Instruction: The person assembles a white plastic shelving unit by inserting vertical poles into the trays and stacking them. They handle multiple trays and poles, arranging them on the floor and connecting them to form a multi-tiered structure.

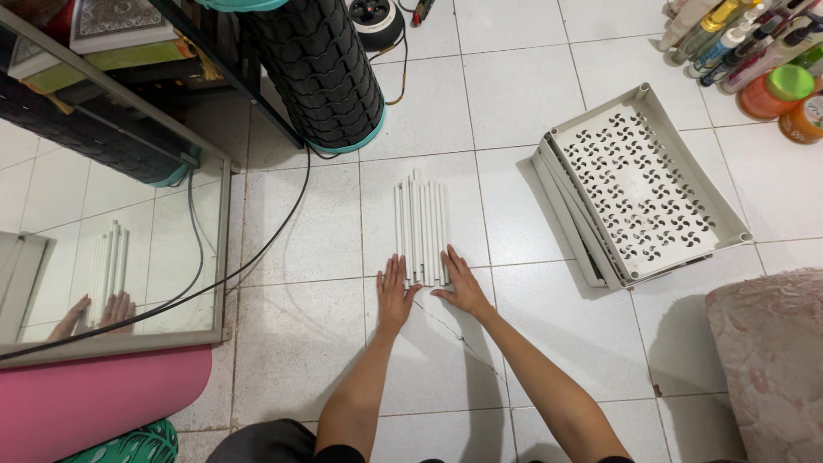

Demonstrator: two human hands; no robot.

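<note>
White tubes (pixel 421 227), roughly eight or nine lying side by side in one bundle, rest on the tiled floor (pixel 300 326) at the centre of the frame. Two hands flank their near ends: the left hand (pixel 396 293) lies flat with its grip open, fingers touching the bundle's left side; the right hand (pixel 461 281) lies flat and open against the right side. Three or four perforated trays (pixel 645 182) are stacked at right, holding nothing. One mirror (pixel 111 231) leans at left.

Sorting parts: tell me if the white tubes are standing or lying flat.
Lying flat. The tubes rest side by side on the floor tiles, full lengths showing, with the left hand and right hand at their near ends.
</note>
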